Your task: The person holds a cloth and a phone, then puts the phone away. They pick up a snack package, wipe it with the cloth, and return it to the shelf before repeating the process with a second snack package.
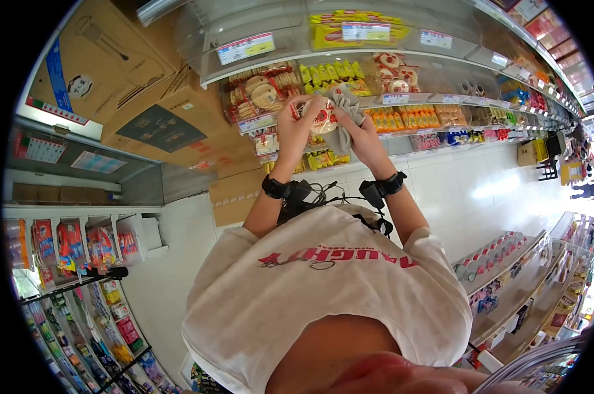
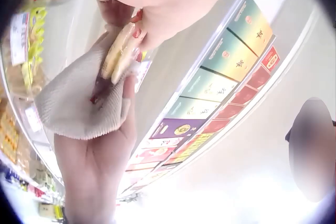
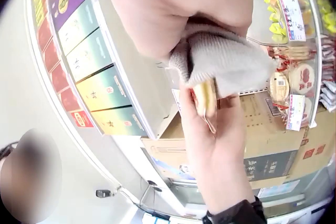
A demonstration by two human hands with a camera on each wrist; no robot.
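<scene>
My left hand (image 1: 297,128) grips a clear wrapped pack of round, pale flat cakes (image 1: 324,120) with red print, held up before the shelf. Edge-on, the cakes (image 2: 116,58) appear in the left wrist view between both hands. A grey ribbed cloth (image 1: 343,108) is bunched in my right hand (image 1: 368,141), wrapped over one side of the pack. In the right wrist view the cloth (image 3: 231,64) hangs from the right fingers and covers part of the pack, while the left hand (image 3: 218,140) holds it from below. Both wrists wear black straps.
Shelves ahead carry similar round cakes (image 1: 264,95), yellow packets (image 1: 336,72) and orange packs (image 1: 418,118) behind price-tagged edges. Large cardboard boxes (image 1: 106,59) stand at the left. Gift boxes (image 2: 226,53) line a shelf below. More racks (image 1: 507,282) stand behind at the right.
</scene>
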